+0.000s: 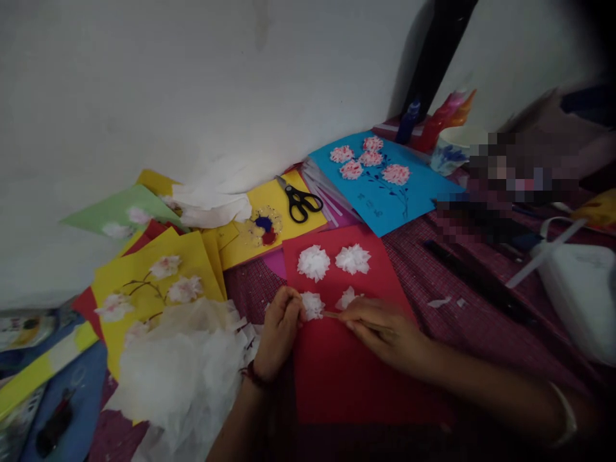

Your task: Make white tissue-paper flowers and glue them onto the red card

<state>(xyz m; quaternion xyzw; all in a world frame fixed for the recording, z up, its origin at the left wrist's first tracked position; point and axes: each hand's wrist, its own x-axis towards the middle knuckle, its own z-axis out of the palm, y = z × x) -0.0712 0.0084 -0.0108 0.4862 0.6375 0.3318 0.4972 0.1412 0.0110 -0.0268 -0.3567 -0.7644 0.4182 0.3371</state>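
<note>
A red sheet of paper (346, 378) lies in front of me, bearing several ruffled white tissue-paper flowers. My right hand (380, 327) grips a thin wooden stick (332, 314), its tip at the right edge of the lower left flower (312, 305). On that flower's other side is my left hand (283, 321), fingers curled and pressed together against its edge; what they pinch, if anything, is hidden. Partly covered by my right hand is the lower right flower (347, 298). Two fuller flowers (313, 263) sit in the row above.
Left of my arm is a heap of white tissue paper (178, 366), overlapping a yellow flower card (158, 256). Black-handled scissors (301, 204) rest on a yellow sheet with paint blobs. Behind are a blue flower card (385, 205) and a cup (455, 151); a white container (580, 289) stands right.
</note>
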